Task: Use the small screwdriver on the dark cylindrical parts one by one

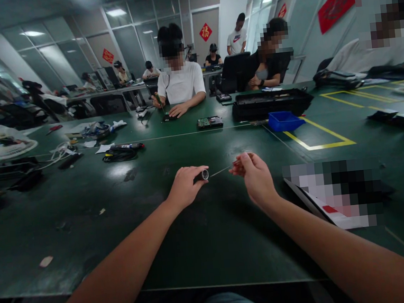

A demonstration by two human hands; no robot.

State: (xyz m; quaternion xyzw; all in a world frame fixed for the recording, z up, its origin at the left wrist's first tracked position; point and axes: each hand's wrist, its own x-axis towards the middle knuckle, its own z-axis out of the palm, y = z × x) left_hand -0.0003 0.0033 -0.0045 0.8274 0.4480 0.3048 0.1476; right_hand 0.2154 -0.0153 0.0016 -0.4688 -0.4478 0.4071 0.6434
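Observation:
My left hand [185,187] is closed around a short black tube [204,174], gripped between thumb and fingers. The tube's round end, rimmed in silver like a flashlight head, faces right and toward me. In my right hand [255,177] is a thin screwdriver [220,171], pinched between thumb and fingers. Its slim metal shaft points left, and the tip ends just short of the tube's rim. Fingers hide most of its handle. Both hands are above the green tabletop [211,246].
Ahead lie a circuit board [209,122], a blue bin [285,121] and a long black tray [272,104]. A coiled black cable [121,152] rests left. A partly blurred booklet [330,201] lies beside my right forearm. Across the table, a person in white [181,83] works with a screwdriver.

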